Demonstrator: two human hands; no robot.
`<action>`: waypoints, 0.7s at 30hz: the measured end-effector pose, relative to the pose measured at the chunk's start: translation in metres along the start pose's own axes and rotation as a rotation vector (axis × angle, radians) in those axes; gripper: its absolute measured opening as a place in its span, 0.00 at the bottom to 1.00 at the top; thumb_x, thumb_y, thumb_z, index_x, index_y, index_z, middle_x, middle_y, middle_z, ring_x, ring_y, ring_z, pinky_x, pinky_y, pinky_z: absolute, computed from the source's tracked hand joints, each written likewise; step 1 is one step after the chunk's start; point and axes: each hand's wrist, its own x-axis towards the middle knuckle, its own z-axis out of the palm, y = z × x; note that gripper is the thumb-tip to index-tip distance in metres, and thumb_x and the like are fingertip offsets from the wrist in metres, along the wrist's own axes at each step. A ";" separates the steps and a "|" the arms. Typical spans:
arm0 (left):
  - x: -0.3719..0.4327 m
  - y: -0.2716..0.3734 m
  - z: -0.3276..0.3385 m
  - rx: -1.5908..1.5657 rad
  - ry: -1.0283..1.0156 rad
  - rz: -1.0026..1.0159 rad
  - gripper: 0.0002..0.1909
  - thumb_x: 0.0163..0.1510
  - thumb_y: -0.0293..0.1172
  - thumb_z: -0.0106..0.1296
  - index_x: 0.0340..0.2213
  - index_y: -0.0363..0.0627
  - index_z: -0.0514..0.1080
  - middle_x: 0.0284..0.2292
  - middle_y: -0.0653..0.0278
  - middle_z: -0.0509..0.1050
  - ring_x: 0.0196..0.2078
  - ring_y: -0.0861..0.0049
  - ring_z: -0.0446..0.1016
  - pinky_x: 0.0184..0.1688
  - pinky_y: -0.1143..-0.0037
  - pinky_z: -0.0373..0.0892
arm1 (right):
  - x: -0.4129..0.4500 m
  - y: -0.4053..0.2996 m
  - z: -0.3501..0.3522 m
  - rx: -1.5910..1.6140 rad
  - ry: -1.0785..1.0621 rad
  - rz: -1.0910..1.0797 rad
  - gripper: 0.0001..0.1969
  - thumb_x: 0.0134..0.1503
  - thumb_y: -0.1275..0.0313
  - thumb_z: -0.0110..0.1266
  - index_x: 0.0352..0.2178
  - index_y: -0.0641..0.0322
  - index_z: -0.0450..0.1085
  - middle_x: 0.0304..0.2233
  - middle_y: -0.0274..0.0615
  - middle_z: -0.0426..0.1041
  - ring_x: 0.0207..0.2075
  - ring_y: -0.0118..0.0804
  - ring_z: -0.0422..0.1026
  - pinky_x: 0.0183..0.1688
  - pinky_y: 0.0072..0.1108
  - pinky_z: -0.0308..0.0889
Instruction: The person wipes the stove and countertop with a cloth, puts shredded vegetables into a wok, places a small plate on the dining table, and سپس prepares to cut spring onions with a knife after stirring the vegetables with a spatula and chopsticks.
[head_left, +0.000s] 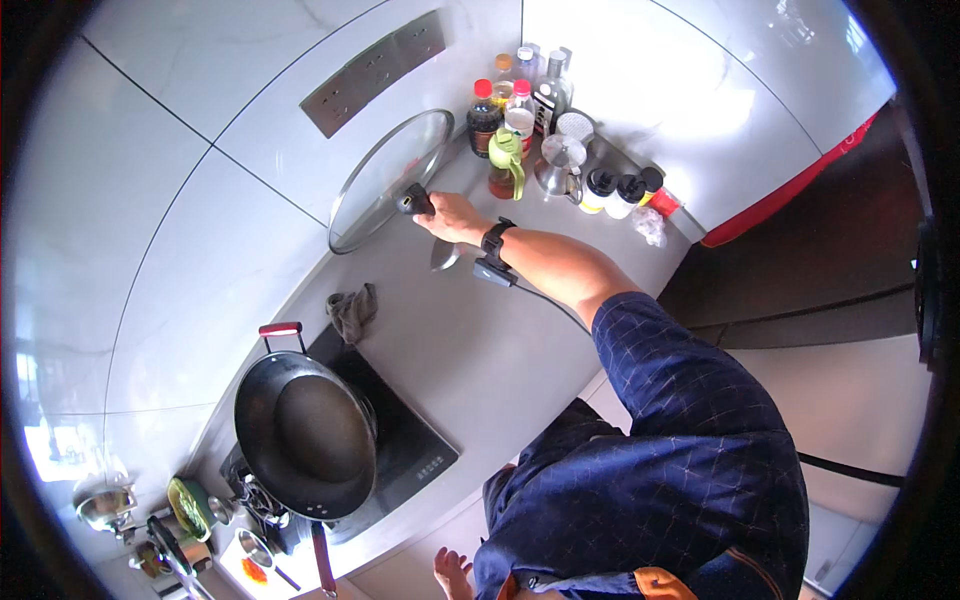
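Note:
My right hand (454, 217) reaches out and grips the black knob of a glass pan lid (386, 169). The lid is tilted up near the tiled wall, its metal rim close to the counter. Just below that hand lies a metal utensil head (445, 256), partly hidden. A black strap (495, 244) circles my right wrist, with a small corded device (494, 272) beside it. My left hand (453, 573) is low by my body, partly seen, with nothing visible in it. A black wok (315, 431) stands on the black cooktop (412, 450), its inside bare.
A crumpled grey cloth (352, 311) lies between the wok and the lid. Several bottles (484, 124), a green-topped oil jug (507, 165), a metal pot (559, 169) and black-capped jars (611, 191) fill the corner. At lower left are a green dish (189, 510) and a small steel pan (256, 550).

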 end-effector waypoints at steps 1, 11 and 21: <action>-0.003 -0.004 -0.003 -0.005 0.009 -0.002 0.23 0.54 0.29 0.51 0.52 0.45 0.62 0.36 0.61 0.72 0.33 0.72 0.74 0.31 0.71 0.74 | 0.001 0.003 0.005 -0.039 0.000 -0.047 0.20 0.51 0.58 0.54 0.34 0.67 0.69 0.31 0.56 0.74 0.36 0.55 0.73 0.40 0.38 0.67; -0.015 -0.001 0.002 -0.058 0.033 -0.038 0.23 0.52 0.27 0.52 0.50 0.40 0.63 0.32 0.60 0.73 0.31 0.74 0.73 0.32 0.74 0.72 | 0.010 0.007 0.014 -0.059 0.062 -0.085 0.14 0.50 0.66 0.52 0.30 0.71 0.68 0.26 0.59 0.73 0.32 0.59 0.72 0.35 0.39 0.68; -0.037 0.023 0.012 -0.112 0.077 -0.080 0.23 0.49 0.25 0.52 0.48 0.35 0.64 0.29 0.60 0.74 0.28 0.77 0.72 0.33 0.76 0.70 | 0.029 0.013 0.020 -0.046 0.072 0.072 0.20 0.48 0.60 0.49 0.30 0.71 0.71 0.30 0.62 0.73 0.35 0.58 0.73 0.40 0.37 0.69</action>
